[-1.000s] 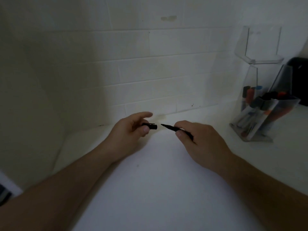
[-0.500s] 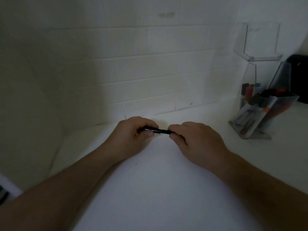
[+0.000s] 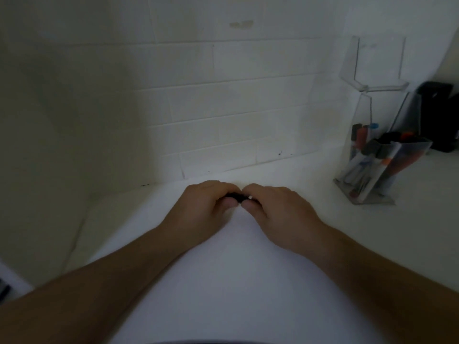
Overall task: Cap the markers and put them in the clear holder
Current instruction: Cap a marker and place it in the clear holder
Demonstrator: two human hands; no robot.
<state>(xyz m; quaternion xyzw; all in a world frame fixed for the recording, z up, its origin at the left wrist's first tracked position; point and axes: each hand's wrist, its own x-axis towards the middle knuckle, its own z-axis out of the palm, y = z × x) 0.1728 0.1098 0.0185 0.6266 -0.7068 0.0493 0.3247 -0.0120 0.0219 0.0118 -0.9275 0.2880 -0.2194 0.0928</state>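
- Near the counter's (image 3: 248, 281) back edge, by the tiled wall (image 3: 223, 108): black marker (image 3: 238, 196), mostly hidden, pinched between left hand (image 3: 203, 207) and right hand (image 3: 280, 214), fingers curled round each end, thumbs almost touching.
- Well apart, toward the back right corner: clear holder (image 3: 397, 170), with other markers (image 3: 360, 155) inside.

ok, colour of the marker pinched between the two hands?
Black marker, only a short stretch showing between the left hand and right hand; head view.
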